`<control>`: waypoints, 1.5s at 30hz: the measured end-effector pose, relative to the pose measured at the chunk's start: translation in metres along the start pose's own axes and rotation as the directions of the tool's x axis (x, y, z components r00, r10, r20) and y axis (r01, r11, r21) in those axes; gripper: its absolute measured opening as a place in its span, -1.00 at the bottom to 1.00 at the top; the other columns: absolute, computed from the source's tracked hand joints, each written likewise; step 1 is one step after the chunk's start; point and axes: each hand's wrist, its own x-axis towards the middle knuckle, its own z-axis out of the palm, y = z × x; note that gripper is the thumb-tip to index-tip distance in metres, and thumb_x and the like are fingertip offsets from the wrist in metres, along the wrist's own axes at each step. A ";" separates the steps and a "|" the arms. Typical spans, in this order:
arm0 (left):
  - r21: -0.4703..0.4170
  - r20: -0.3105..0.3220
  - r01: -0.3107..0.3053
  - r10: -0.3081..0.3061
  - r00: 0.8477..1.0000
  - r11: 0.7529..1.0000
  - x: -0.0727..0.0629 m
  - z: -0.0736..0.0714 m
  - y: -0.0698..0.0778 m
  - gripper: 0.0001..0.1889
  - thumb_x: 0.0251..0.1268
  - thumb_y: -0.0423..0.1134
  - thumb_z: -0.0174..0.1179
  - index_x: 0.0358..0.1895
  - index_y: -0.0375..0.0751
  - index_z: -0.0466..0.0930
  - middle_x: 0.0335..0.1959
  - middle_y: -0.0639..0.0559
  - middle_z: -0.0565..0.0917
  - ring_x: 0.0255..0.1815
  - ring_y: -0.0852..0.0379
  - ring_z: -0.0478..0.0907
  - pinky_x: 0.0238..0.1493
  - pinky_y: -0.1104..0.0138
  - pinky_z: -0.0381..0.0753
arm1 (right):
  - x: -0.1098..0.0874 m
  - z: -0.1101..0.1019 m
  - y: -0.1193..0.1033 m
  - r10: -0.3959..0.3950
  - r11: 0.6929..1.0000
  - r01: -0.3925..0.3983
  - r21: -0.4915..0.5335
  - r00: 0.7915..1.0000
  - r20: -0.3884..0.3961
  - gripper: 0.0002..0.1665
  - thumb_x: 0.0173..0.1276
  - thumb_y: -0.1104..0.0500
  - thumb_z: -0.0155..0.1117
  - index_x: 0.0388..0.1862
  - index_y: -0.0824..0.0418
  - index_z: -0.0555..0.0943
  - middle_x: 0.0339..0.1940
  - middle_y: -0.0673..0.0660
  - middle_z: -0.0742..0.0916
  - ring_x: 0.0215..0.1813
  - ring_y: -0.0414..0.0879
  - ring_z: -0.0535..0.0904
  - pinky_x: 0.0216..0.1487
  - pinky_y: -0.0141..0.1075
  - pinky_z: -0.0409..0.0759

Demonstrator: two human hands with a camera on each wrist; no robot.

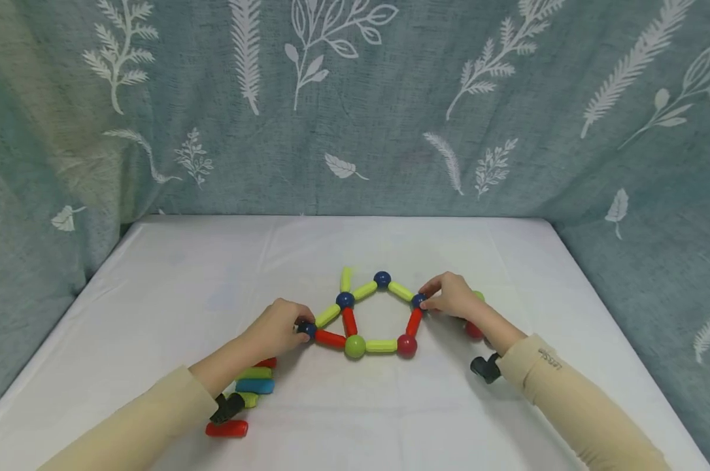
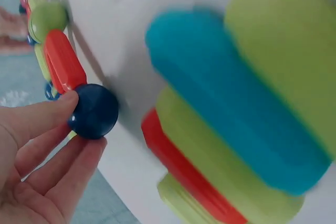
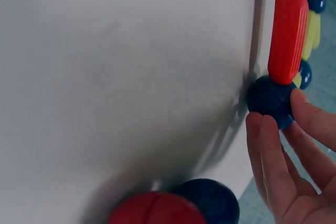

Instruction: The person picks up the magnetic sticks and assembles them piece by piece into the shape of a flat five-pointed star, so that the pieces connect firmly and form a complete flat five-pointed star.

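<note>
A frame of magnetic rods and balls lies mid-table. My left hand [image 1: 277, 328] pinches the navy ball [image 2: 95, 111] at its left corner, where a red rod [image 2: 64, 61] and a lime rod [image 1: 328, 316] join. Thumb and fingertips of my right hand [image 1: 452, 296] grip another navy ball [image 3: 270, 99] at the right corner, joined to a red rod [image 3: 288, 36]. Between the hands are a green ball [image 1: 355, 347], a crimson ball [image 1: 406, 346], and two more navy balls, one at the top [image 1: 382, 280]. From the other navy ball [image 1: 345, 300], a lime rod [image 1: 346, 280] points outward with its far end unattached.
Loose rods in red [image 1: 227, 429], lime [image 1: 255, 373] and blue [image 2: 236, 98] lie beneath and beside the left forearm. By the right wrist sit loose balls, including a red one [image 3: 157, 209] and a navy one [image 3: 210, 200]. A patterned curtain [image 1: 355, 131] hangs behind the white table [image 1: 390, 418].
</note>
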 end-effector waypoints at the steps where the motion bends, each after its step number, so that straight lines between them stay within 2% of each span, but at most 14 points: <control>1: -0.009 0.000 -0.005 0.005 1.000 1.000 -0.004 0.000 0.002 -0.79 -0.04 -0.45 0.34 -0.26 -0.34 0.63 -0.36 -0.06 0.66 -0.27 0.05 0.58 -0.24 0.27 0.58 | 0.003 0.000 -0.002 0.000 1.000 0.000 0.000 1.000 -0.001 -0.68 0.12 0.30 0.34 -0.12 0.37 0.63 -0.16 0.26 0.68 -0.32 -0.09 0.57 -0.37 -0.35 0.57; 5: -0.013 0.002 -0.034 0.034 0.999 0.999 -0.013 0.003 0.012 -0.83 -0.07 -0.41 0.37 -0.34 -0.31 0.64 -0.44 -0.02 0.65 -0.37 0.10 0.59 -0.36 0.35 0.57 | 0.015 -0.001 -0.006 -0.007 1.000 0.007 0.003 1.000 0.001 -0.69 0.15 0.33 0.31 -0.09 0.37 0.62 -0.11 0.28 0.66 -0.27 -0.06 0.58 -0.33 -0.36 0.58; 10: -0.012 0.011 -0.034 0.034 0.999 0.999 -0.017 0.009 0.020 -0.83 -0.07 -0.37 0.38 -0.35 -0.27 0.63 -0.46 0.02 0.65 -0.38 0.14 0.58 -0.35 0.34 0.57 | 0.024 -0.004 -0.007 -0.016 1.000 0.016 0.010 0.999 0.031 -0.68 0.18 0.34 0.28 -0.05 0.37 0.60 -0.06 0.29 0.65 -0.27 -0.07 0.60 -0.32 -0.38 0.57; 14: -0.016 0.035 -0.019 0.019 0.999 1.000 -0.020 0.005 0.019 -0.81 0.01 -0.38 0.33 -0.26 -0.29 0.64 -0.35 -0.01 0.66 -0.29 0.08 0.58 -0.25 0.27 0.57 | 0.027 -0.004 -0.007 -0.003 1.000 0.003 0.008 0.999 0.046 -0.67 0.19 0.33 0.27 -0.03 0.33 0.60 -0.03 0.27 0.64 -0.19 -0.05 0.59 -0.23 -0.33 0.57; 19: 0.047 0.036 -0.016 0.014 0.999 0.999 -0.031 -0.015 0.002 -0.76 0.13 -0.39 0.21 -0.10 -0.34 0.61 -0.14 -0.14 0.63 -0.08 -0.09 0.54 -0.08 0.09 0.53 | 0.028 -0.001 -0.007 -0.014 1.000 0.014 -0.010 0.999 0.053 -0.66 0.20 0.30 0.27 -0.02 0.31 0.61 -0.01 0.25 0.64 0.04 0.05 0.50 0.00 -0.19 0.50; 24: 0.096 0.069 0.033 -0.040 0.997 0.995 -0.042 -0.028 -0.022 -0.76 0.17 -0.40 0.16 -0.09 -0.39 0.60 -0.10 -0.22 0.60 0.00 -0.19 0.48 -0.01 0.01 0.47 | 0.027 0.000 -0.007 -0.019 1.000 0.021 -0.022 0.998 0.059 -0.66 0.20 0.30 0.27 -0.01 0.30 0.61 0.00 0.25 0.63 0.10 0.09 0.47 0.05 -0.14 0.47; 27: 0.080 0.096 0.056 -0.063 0.993 0.995 -0.045 -0.029 -0.033 -0.76 0.18 -0.41 0.14 -0.09 -0.41 0.59 -0.13 -0.21 0.59 -0.14 -0.11 0.50 -0.08 0.07 0.53 | 0.027 -0.002 -0.006 -0.016 1.000 0.016 -0.006 0.998 0.061 -0.66 0.21 0.31 0.26 -0.01 0.30 0.61 0.00 0.25 0.63 0.03 0.07 0.50 -0.02 -0.18 0.51; 31: 0.049 0.094 0.045 -0.050 0.994 0.998 -0.045 -0.026 -0.045 -0.77 0.16 -0.46 0.11 -0.11 -0.43 0.59 -0.22 -0.15 0.59 -0.31 0.04 0.43 -0.22 0.18 0.56 | 0.027 -0.005 -0.005 -0.010 1.000 0.009 0.026 0.998 0.059 -0.67 0.21 0.31 0.26 -0.01 0.31 0.61 0.00 0.26 0.62 -0.07 0.02 0.52 -0.16 -0.28 0.55; 39: 0.061 0.043 0.052 -0.055 0.998 0.997 -0.046 -0.018 -0.060 -0.78 0.10 -0.51 0.16 -0.14 -0.42 0.59 -0.29 -0.08 0.57 -0.26 0.00 0.48 -0.14 0.11 0.56 | 0.027 -0.006 -0.004 -0.006 1.000 0.004 0.017 0.998 0.067 -0.66 0.20 0.30 0.27 -0.01 0.29 0.61 0.00 0.26 0.63 -0.02 0.04 0.50 -0.10 -0.25 0.53; 45: 0.070 0.027 0.054 -0.056 0.998 0.996 -0.038 -0.020 -0.058 -0.79 0.10 -0.52 0.17 -0.17 -0.32 0.62 -0.35 -0.04 0.54 -0.31 0.04 0.46 -0.18 0.14 0.57 | 0.026 -0.006 -0.003 0.000 1.000 -0.001 0.025 0.997 0.073 -0.66 0.20 0.31 0.27 -0.01 0.30 0.61 0.01 0.27 0.62 -0.06 0.02 0.52 -0.19 -0.31 0.55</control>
